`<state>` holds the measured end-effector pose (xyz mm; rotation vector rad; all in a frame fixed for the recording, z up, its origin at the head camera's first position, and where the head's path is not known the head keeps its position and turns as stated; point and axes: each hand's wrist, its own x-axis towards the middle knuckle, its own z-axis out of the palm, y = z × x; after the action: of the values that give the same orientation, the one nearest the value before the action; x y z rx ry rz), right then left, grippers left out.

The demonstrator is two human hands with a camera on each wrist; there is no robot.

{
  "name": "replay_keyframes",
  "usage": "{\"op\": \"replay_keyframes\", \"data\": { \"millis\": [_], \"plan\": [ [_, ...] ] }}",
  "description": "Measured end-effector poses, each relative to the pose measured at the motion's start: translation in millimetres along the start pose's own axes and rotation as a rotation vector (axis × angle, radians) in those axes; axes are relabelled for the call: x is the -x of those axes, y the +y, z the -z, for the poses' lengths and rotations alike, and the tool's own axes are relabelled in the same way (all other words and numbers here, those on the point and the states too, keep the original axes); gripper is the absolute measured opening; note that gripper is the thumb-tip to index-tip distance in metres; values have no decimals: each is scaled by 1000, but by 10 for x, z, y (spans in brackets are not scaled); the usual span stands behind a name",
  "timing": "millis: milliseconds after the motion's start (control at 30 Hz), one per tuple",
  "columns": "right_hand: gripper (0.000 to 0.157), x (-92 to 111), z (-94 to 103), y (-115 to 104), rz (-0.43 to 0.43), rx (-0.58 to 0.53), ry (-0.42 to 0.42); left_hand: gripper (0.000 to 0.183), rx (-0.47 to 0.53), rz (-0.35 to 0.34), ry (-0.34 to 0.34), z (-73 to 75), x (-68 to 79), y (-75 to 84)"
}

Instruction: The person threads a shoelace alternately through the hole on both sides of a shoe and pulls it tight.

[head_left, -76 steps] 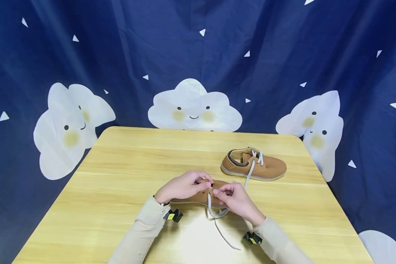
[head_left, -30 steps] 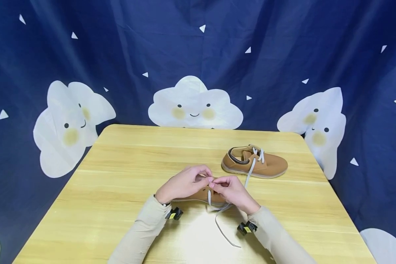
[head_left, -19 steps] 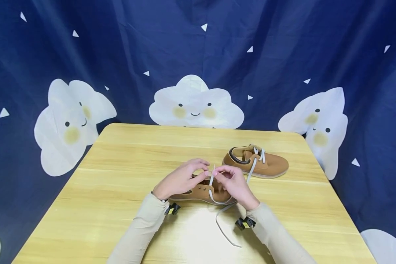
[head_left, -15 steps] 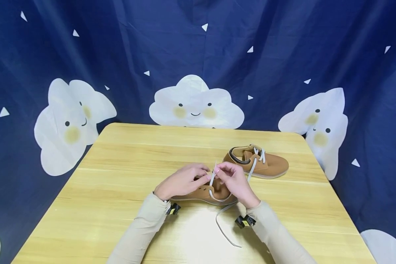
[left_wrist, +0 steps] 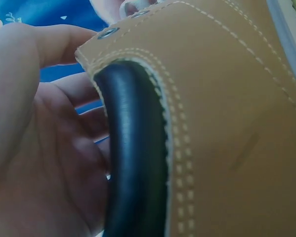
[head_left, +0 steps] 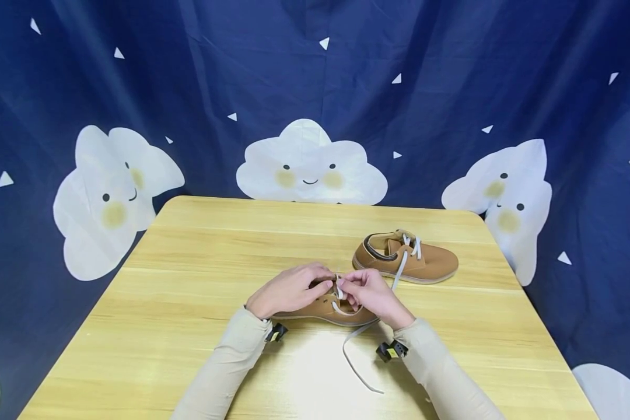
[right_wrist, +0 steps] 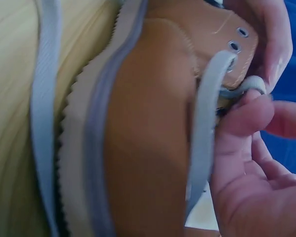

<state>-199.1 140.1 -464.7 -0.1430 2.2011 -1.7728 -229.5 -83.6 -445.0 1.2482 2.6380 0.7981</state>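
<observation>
The right hand (head_left: 376, 296) pinched a pale shoelace (right_wrist: 206, 123). The left hand (head_left: 289, 290) gripped the nearer brown lace-up shoe (head_left: 317, 310), which lay beneath both.

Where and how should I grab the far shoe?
Probably take the far shoe by its heel, reaching down from your left: the heel points that way, and the collar opens upward, so fingers could go inside, thumb outside. Avoid the near side, where a lace hangs down.
</observation>
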Motion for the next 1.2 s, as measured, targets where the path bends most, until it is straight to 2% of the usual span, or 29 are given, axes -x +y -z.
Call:
{"op": "replay_keyframes", "data": {
  "millis": [133,400,667,933,1067,1200],
  "plan": [
    [19,-26,11,40,-34,52,-29,31,0,23,2,-9,2,-6],
    [24,-98,25,83,-14,83,-51,33,32,57,-6,1,9,2],
    [24,-121,-60,135,4,135,59,36,57,88,-10,-29,3,-14],
    [21,-116,-128,151,17,119,105,39,80,136,-12,-116,-71,-34],
    [22,-121,-127,151,18,140,112,38,130,160,7,-137,-100,-43],
    [25,-92,-54,119,31,179,34,42,241,179,13,-135,-116,-33]
  ]
}}
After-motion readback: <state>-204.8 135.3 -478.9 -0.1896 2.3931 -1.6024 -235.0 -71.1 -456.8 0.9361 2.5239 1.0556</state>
